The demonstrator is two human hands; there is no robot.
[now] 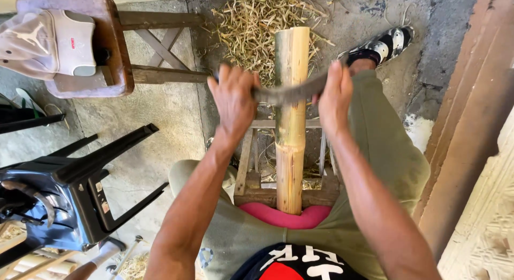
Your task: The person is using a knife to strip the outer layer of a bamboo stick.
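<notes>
Between the two hands: a bamboo pole (292, 119), lying lengthwise away from the body, near end resting on a pink cushion (278, 217) at the lap, far end over a litter of shavings (251, 23) on the concrete floor (155, 125).

L hand (234, 100) is wrapped tight round one end of a dark curved blade (292, 92); R hand (334, 98) is closed on the other end. Blade runs crosswise over the pole, touching its top face, approx. mid-length. Two-handed grip w/ pole centred between the fists looks like it keeps the pull even on both sides; judgement only.

Pole sits on a low wooden stand (251, 178) below the hands, between the knees, prob. so it cannot roll. Legs in olive trousers flank it; R foot in a patterned shoe (383, 44) is stretched out beyond the R hand.

Pole appearance: pale yellow, straight, smooth, w/ greenish streaks along the edge nearest the R hand. One node ring visible just body-side of the blade. Far end cut square. Surface beyond the blade looks cleaner and lighter than the part nearer the body.

Left of L hand: wooden stool (80, 44) w/ a cap on it; nearer, an overturned black plastic chair (80, 189).
</notes>
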